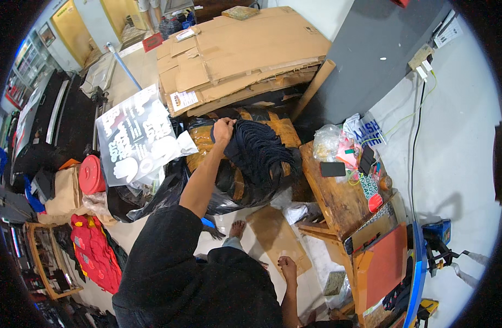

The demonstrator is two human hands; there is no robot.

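My left hand (223, 131) reaches forward, its fingers closed on the near-left edge of a stack of dark navy cloth pieces (262, 150). The pieces lie overlapped in a fanned row, their folded edges showing. Beneath them is a large bundle (199, 147) wrapped in black plastic and brown tape. My right hand (287, 267) hangs low beside my body, above a flat cardboard piece (270, 235) on the floor. Its fingers are curled in, and nothing shows in them.
Stacked flat cardboard (256, 41) lies beyond the bundle, with a cardboard tube (313, 90) leaning beside it. To the right, a wooden table (333, 199) bears a phone (332, 169) and plastic bags. A printed sheet (133, 136) and a red lid (91, 175) are at left.
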